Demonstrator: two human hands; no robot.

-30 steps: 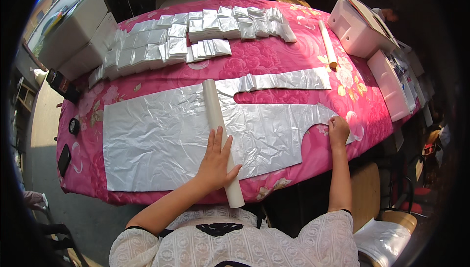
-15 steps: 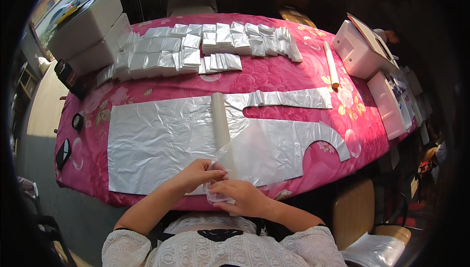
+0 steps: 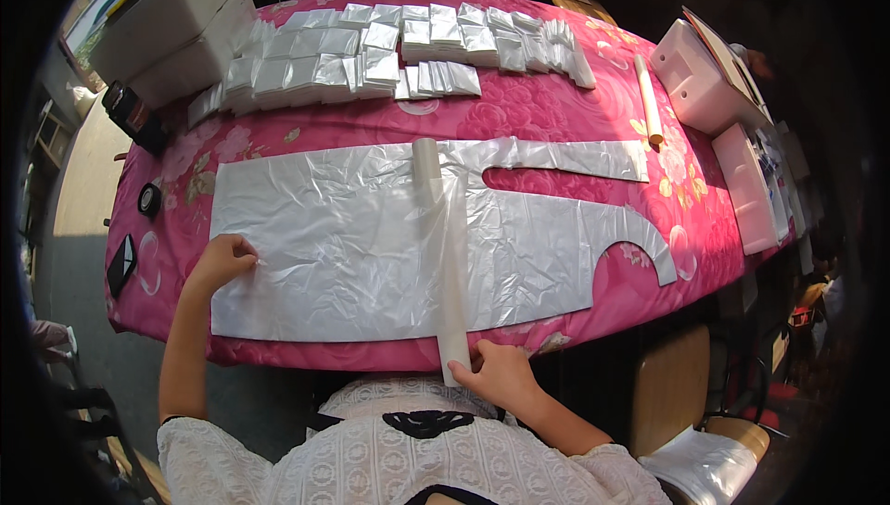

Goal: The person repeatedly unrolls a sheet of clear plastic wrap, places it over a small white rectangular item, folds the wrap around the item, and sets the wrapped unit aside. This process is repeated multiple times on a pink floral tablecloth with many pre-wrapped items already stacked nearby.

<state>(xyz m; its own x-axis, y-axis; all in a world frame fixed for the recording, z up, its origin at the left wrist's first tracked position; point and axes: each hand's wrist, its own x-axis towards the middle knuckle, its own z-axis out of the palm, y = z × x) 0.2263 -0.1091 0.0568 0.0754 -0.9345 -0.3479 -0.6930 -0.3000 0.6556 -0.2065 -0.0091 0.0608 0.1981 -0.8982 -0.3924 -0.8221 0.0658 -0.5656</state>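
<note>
A silvery-white plastic apron [image 3: 324, 246] lies spread flat, its long straps and curved neck opening to the right. Across its middle rests a pale tube [image 3: 425, 160], its nearer part covered by a strip of translucent film [image 3: 452, 273]. My left hand [image 3: 222, 262] pinches the apron near its left edge, where creases run from the fingertips. At the near table edge my right hand [image 3: 501, 375] grips the tube's film-covered near end; the thumb lies on top and some fingers are hidden.
Folded silvery packets [image 3: 320, 69] stand in rows at the back of the pink flowered tablecloth [image 3: 505, 120]. Another tube [image 3: 649, 102] lies at right near foam boxes [image 3: 691, 83]. A tape roll [image 3: 148, 199], phone [image 3: 121, 264] and dark bottle [image 3: 133, 116] sit at left.
My left hand has let go of the clear film and moved left to the apron's edge. The film now lies along the tube; my right hand has shifted right to its near end.
</note>
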